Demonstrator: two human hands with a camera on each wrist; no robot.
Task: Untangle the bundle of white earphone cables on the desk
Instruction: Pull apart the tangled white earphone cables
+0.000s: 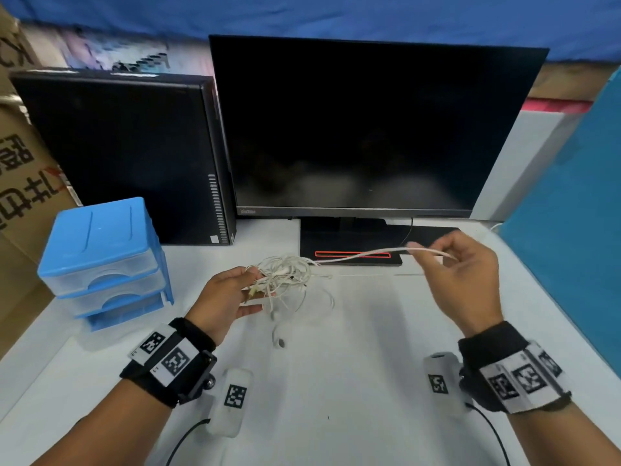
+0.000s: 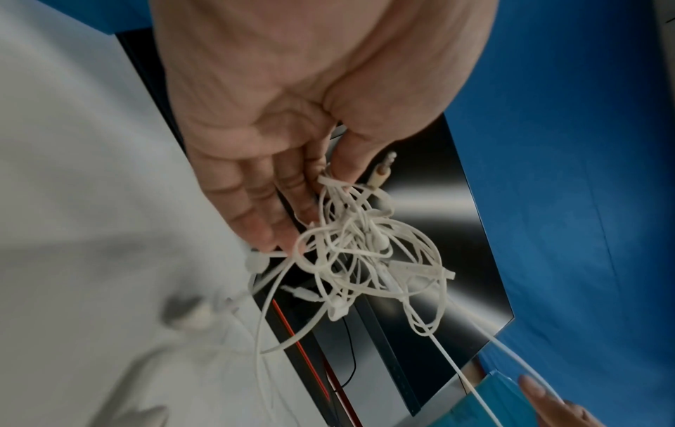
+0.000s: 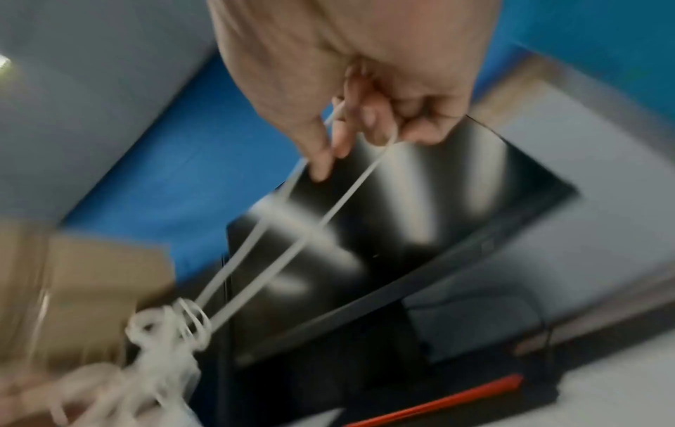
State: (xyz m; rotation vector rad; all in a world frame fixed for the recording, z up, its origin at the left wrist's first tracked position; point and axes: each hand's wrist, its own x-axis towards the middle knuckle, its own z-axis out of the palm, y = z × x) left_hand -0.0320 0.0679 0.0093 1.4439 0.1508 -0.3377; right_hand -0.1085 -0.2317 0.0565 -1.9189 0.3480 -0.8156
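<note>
In the head view the tangled bundle of white earphone cables point(image 1: 285, 274) hangs just above the white desk point(image 1: 336, 398), in front of the monitor base. My left hand point(image 1: 255, 287) pinches its left side between thumb and fingers; in the left wrist view the left hand point(image 2: 325, 179) grips the tangle point(image 2: 365, 254) beside a jack plug point(image 2: 383, 167). My right hand point(image 1: 433, 250) is raised to the right and holds a strand point(image 1: 363, 254) pulled taut out of the bundle. In the blurred right wrist view its fingers point(image 3: 365, 121) curl round a loop whose two strands point(image 3: 277, 248) run down to the tangle point(image 3: 164, 332). One earbud point(image 1: 279, 342) lies on the desk.
A black monitor point(image 1: 369, 129) stands at the back on a base with a red stripe point(image 1: 353, 254). A black computer tower point(image 1: 134, 156) is to its left, with a blue drawer unit point(image 1: 100, 257) in front. A blue partition point(image 1: 571, 230) borders the right side.
</note>
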